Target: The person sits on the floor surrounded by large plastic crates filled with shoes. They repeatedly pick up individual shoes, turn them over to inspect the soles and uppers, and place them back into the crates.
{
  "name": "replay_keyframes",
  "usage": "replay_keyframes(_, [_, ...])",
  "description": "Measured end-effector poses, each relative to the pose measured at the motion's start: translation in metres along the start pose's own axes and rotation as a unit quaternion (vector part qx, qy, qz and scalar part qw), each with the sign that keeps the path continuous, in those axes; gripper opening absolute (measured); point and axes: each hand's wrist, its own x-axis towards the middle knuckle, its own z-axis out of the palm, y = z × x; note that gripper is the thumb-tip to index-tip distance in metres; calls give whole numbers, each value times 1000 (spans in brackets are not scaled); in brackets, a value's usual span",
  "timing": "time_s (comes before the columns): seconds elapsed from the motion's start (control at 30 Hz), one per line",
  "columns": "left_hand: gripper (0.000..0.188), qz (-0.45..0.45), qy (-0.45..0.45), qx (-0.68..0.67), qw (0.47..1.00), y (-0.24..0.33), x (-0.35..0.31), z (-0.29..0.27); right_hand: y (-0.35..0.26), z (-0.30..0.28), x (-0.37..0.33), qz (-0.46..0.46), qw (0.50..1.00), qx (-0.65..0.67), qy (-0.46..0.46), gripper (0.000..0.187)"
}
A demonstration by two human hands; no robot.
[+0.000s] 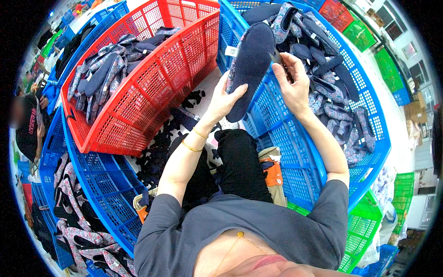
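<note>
A slipper (253, 62) with a navy sole and patterned edge, a small white tag at its side, is raised in front of me, sole facing up. My left hand (224, 98) is closed on its lower end, thumb lying across the sole. Beside the sole's right edge, my right hand (294, 82) is closed around small thread snips (277, 59); their dark pointed blades reach toward the slipper, and their handle is mostly hidden in the fingers. Beyond and right of this hand, a heap of similar slippers (333, 87) fills a blue crate (288, 152).
To the left a red crate (152, 87) holds more navy slippers (104, 74). Blue crates (108, 189) with pinkish patterned slippers (76, 184) stand lower left. Dark scraps (161, 143) litter the floor by my legs. Another person (30, 124) is at the far left.
</note>
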Motion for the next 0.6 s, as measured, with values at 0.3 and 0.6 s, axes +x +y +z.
replay_keyframes(0.3, [50,173,82,345,919,-2,-1,1,-2,-4,2,-79,978,-192,-19,28])
replay_keyframes(0.6, [57,218,118,474,845,1,-3,2,-3,-3,2,-144,956,-256,-23,27])
